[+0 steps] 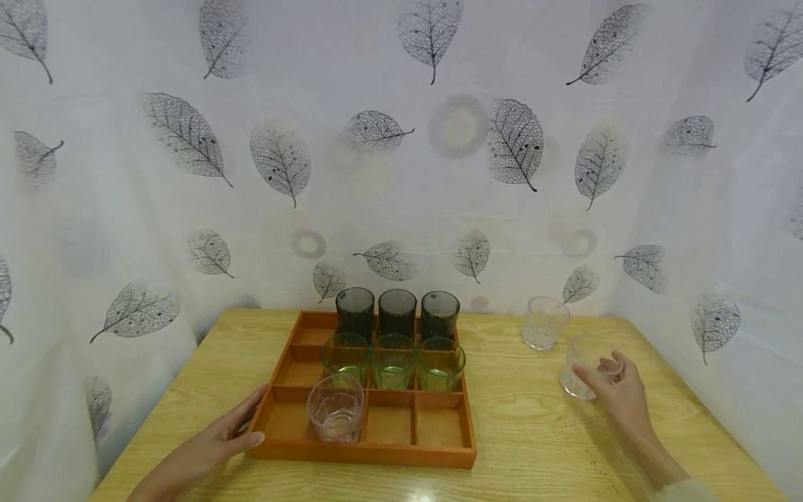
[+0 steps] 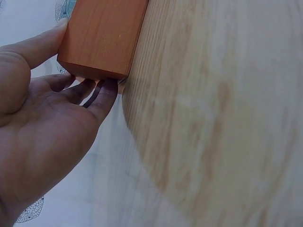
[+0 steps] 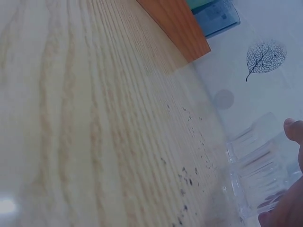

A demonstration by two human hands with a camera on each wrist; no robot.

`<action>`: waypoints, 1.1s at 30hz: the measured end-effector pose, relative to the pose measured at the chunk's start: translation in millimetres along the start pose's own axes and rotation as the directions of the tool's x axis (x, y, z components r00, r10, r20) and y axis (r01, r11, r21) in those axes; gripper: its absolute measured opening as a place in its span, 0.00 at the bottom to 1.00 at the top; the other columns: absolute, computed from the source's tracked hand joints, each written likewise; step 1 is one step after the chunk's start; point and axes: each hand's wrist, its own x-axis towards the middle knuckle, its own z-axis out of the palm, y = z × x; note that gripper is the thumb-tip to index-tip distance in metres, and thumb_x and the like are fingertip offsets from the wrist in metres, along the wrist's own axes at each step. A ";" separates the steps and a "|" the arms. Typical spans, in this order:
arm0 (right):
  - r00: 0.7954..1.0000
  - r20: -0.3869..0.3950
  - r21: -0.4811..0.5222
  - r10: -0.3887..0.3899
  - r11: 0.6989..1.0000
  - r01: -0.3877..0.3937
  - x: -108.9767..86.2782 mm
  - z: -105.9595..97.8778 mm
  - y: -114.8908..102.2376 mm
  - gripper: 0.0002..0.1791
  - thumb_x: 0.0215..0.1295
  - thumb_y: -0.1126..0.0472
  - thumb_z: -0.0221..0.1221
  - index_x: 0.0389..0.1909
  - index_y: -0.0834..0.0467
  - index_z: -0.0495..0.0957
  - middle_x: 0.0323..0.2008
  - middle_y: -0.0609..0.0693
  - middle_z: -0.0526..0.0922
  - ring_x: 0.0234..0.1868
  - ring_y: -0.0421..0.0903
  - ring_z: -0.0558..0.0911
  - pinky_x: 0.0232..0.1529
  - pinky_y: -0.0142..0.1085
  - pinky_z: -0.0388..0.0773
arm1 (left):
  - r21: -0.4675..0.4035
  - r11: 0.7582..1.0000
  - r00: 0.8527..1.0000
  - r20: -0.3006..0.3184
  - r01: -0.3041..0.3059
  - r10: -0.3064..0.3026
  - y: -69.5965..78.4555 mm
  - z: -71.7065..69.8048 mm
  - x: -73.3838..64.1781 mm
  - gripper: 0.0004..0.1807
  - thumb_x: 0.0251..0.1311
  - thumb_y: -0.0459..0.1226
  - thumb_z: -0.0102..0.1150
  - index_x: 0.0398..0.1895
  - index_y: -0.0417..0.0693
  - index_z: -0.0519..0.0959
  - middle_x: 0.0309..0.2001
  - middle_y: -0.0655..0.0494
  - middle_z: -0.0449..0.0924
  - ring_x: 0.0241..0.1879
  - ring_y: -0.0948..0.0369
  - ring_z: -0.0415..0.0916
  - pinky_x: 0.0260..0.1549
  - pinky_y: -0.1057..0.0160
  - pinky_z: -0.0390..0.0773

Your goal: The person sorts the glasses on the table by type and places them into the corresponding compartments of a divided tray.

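An orange-brown wooden tray [image 1: 370, 453], divided into compartments, lies on the table. At its front left corner my left hand [image 1: 219, 436] grips the wall; in the left wrist view the thumb [image 2: 45, 45] lies along one face and the fingers curl at the end. On the right, my right hand [image 1: 617, 394] holds a clear glass [image 1: 578, 380] between thumb and fingers. Another clear glass [image 1: 544, 324] stands just behind it. Inside the tray, a clear glass [image 1: 337, 411] occupies a front-row compartment, behind it green glasses [image 1: 394, 362], then dark grey glasses [image 1: 397, 314] at the back.
The wooden table [image 1: 514, 432] carries small dark specks [image 3: 184, 179] near my right hand. A white curtain [image 1: 376, 188] with a leaf print hangs behind the table and along both sides.
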 end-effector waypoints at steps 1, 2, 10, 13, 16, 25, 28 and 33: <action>1.000 0.003 -0.002 -0.003 1.000 0.003 -2.2 -0.4 -0.8 0.57 0.73 0.43 0.62 0.82 0.68 0.36 0.73 0.71 0.62 0.69 0.66 0.63 0.60 0.49 0.68 | -0.002 1.000 1.000 0.002 0.002 -0.002 0.1 0.0 0.3 0.43 0.84 0.43 0.42 0.83 0.45 0.26 0.81 0.33 0.21 0.77 0.29 0.25 0.68 0.34 0.56; 1.000 0.005 -0.011 -0.003 1.000 0.003 -4.2 -0.7 -1.7 0.57 0.73 0.42 0.62 0.82 0.68 0.37 0.72 0.70 0.63 0.69 0.65 0.64 0.58 0.45 0.68 | -0.005 1.000 1.000 0.001 0.005 -0.005 0.2 0.1 0.5 0.43 0.84 0.43 0.42 0.83 0.45 0.26 0.81 0.33 0.21 0.77 0.29 0.25 0.68 0.32 0.55; 0.997 0.059 -0.037 -0.058 0.998 0.060 -25.4 0.3 -17.0 0.53 0.74 0.45 0.62 0.82 0.66 0.42 0.72 0.67 0.65 0.68 0.63 0.67 0.63 0.51 0.68 | 0.005 1.000 1.000 0.001 0.014 -0.014 -1.6 -0.3 0.9 0.43 0.84 0.44 0.42 0.83 0.44 0.26 0.81 0.34 0.21 0.77 0.30 0.25 0.68 0.39 0.59; 0.994 0.078 -0.054 -0.071 0.996 0.075 -33.3 2.2 -23.9 0.51 0.74 0.46 0.63 0.82 0.66 0.45 0.73 0.65 0.66 0.66 0.54 0.71 0.57 0.34 0.70 | 0.008 1.000 1.000 0.003 0.006 -0.006 -1.5 -0.6 1.3 0.43 0.84 0.44 0.42 0.83 0.45 0.26 0.81 0.34 0.21 0.77 0.30 0.26 0.67 0.42 0.61; 0.991 0.090 -0.045 -0.096 0.994 0.100 -40.2 5.1 -30.5 0.49 0.73 0.48 0.64 0.81 0.66 0.48 0.72 0.65 0.68 0.60 0.38 0.73 0.51 0.23 0.66 | 0.015 1.000 1.000 0.003 -0.001 0.001 -1.0 -0.7 1.4 0.43 0.84 0.43 0.42 0.83 0.44 0.26 0.81 0.34 0.21 0.77 0.30 0.26 0.67 0.46 0.63; 0.979 0.093 -0.005 -0.179 0.984 0.180 -58.9 16.4 -49.6 0.44 0.70 0.53 0.68 0.79 0.64 0.57 0.67 0.61 0.74 0.53 0.22 0.72 0.50 0.19 0.66 | 0.004 1.000 1.000 0.004 0.001 -0.001 -1.5 -0.2 1.1 0.43 0.84 0.43 0.42 0.83 0.45 0.26 0.81 0.35 0.20 0.77 0.30 0.25 0.67 0.44 0.61; 0.974 0.112 0.012 -0.196 0.981 0.196 -64.1 19.2 -54.5 0.44 0.70 0.54 0.68 0.78 0.62 0.58 0.66 0.59 0.75 0.55 0.23 0.72 0.51 0.18 0.66 | 0.000 1.000 1.000 0.000 0.004 -0.004 -2.0 -0.1 0.8 0.43 0.84 0.43 0.42 0.83 0.45 0.26 0.81 0.35 0.21 0.77 0.30 0.26 0.68 0.42 0.60; 0.965 0.133 0.040 -0.226 0.974 0.222 -72.5 23.5 -61.5 0.42 0.69 0.56 0.69 0.78 0.61 0.59 0.65 0.57 0.76 0.56 0.27 0.75 0.52 0.20 0.68 | 0.004 1.000 1.000 -0.004 -0.001 0.001 -2.0 0.0 0.5 0.42 0.84 0.43 0.42 0.83 0.45 0.27 0.81 0.35 0.21 0.77 0.30 0.26 0.68 0.42 0.60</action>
